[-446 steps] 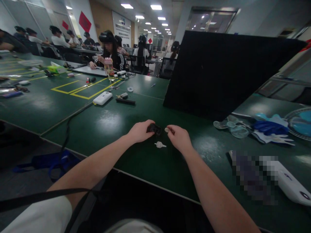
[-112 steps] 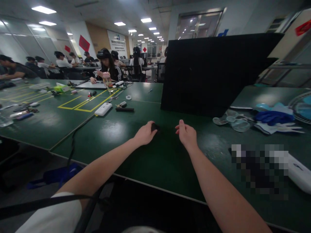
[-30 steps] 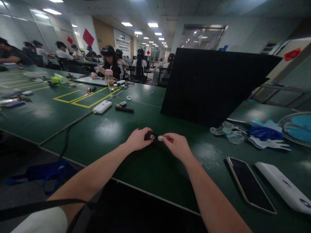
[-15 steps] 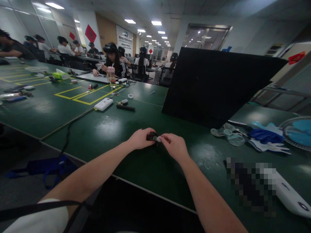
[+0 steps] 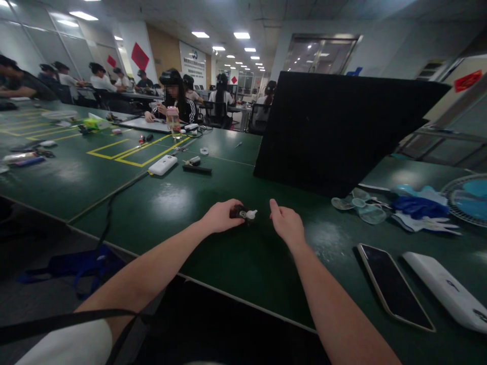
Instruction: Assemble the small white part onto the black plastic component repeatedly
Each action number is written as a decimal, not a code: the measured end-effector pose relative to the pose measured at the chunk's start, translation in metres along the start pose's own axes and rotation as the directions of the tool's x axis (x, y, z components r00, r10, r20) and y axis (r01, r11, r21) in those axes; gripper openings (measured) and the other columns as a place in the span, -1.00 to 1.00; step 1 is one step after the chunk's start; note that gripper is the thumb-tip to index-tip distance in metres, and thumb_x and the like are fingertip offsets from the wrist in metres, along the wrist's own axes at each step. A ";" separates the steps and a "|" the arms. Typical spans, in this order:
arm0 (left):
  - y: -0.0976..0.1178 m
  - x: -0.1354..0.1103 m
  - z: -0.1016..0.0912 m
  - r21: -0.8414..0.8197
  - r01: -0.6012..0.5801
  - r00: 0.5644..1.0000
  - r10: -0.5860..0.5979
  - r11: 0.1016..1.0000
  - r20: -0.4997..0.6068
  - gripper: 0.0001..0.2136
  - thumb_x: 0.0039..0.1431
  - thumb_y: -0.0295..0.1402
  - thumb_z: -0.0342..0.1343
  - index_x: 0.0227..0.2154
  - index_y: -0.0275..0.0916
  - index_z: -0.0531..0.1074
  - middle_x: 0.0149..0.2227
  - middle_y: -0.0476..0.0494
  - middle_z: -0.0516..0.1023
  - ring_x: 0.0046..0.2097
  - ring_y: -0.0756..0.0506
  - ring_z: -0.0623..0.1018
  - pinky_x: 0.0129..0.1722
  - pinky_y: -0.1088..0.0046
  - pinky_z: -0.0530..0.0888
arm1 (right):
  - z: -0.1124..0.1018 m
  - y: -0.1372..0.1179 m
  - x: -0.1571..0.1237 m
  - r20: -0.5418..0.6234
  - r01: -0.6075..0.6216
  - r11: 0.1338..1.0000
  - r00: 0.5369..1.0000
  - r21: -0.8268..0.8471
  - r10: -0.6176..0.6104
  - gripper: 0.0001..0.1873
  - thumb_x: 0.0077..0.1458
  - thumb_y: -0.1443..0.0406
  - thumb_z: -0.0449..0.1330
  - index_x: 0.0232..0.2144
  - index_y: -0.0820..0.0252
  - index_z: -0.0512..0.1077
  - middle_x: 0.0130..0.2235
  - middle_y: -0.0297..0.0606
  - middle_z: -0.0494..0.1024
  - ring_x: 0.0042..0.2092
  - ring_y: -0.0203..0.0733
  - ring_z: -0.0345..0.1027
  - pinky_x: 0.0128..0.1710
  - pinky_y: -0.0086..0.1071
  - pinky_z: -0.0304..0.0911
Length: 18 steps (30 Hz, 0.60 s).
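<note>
Black part (image 5: 236, 212) w/ white nub (image 5: 251, 214) gripped in my left hand (image 5: 219, 217), braced on surface (image 5: 236, 263) for steadiness; right hand (image 5: 287, 224) fingers slack, empty, just beside.

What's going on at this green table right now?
A person works at the table. The left hand grips a small black part with a white piece at its end. The right hand is open beside it, touching neither. A phone lies off to the right.
</note>
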<state>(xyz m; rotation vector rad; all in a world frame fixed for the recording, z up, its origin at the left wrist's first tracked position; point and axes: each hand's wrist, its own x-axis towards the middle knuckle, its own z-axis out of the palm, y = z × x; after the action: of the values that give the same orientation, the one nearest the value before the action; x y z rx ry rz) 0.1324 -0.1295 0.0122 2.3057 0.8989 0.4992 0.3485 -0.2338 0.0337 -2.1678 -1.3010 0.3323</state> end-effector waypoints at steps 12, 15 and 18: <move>-0.073 -0.008 -0.067 0.179 0.197 0.951 -0.143 0.964 -0.275 -0.52 0.04 -0.26 0.22 0.07 -0.14 0.37 0.02 -0.16 0.55 -0.02 -0.19 0.56 0.00 0.25 0.50 | 0.010 0.002 -0.005 0.130 0.007 1.000 0.991 0.030 -0.010 -0.36 0.18 -0.26 -0.06 -0.54 0.09 0.39 -0.51 -0.23 0.48 -0.51 -0.20 0.32 -0.53 -0.33 0.23; -0.088 -0.025 -0.100 0.374 0.111 0.963 -0.007 0.921 -0.268 -0.54 0.03 -0.31 0.19 0.05 -0.12 0.40 0.03 -0.16 0.54 0.04 -0.23 0.53 0.09 0.18 0.44 | 0.012 0.003 -0.002 0.162 -0.004 0.999 0.987 0.038 -0.002 -0.37 0.18 -0.25 -0.04 -0.52 0.09 0.42 -0.49 -0.22 0.50 -0.49 -0.18 0.34 -0.51 -0.32 0.25; -0.092 -0.038 -0.118 0.534 -0.083 0.974 0.182 0.841 -0.135 -0.55 0.01 -0.41 0.16 0.03 -0.11 0.45 0.10 -0.21 0.49 0.17 -0.28 0.42 0.25 0.09 0.28 | 0.015 0.005 0.000 0.174 -0.002 0.999 0.985 0.032 -0.003 -0.38 0.16 -0.25 -0.02 -0.48 0.10 0.45 -0.49 -0.22 0.51 -0.49 -0.17 0.36 -0.52 -0.31 0.24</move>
<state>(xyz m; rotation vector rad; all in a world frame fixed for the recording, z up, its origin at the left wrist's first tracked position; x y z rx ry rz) -0.0009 -0.0552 0.0356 2.8764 1.0709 0.5838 0.3446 -0.2305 0.0190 -2.1505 -1.3803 0.5492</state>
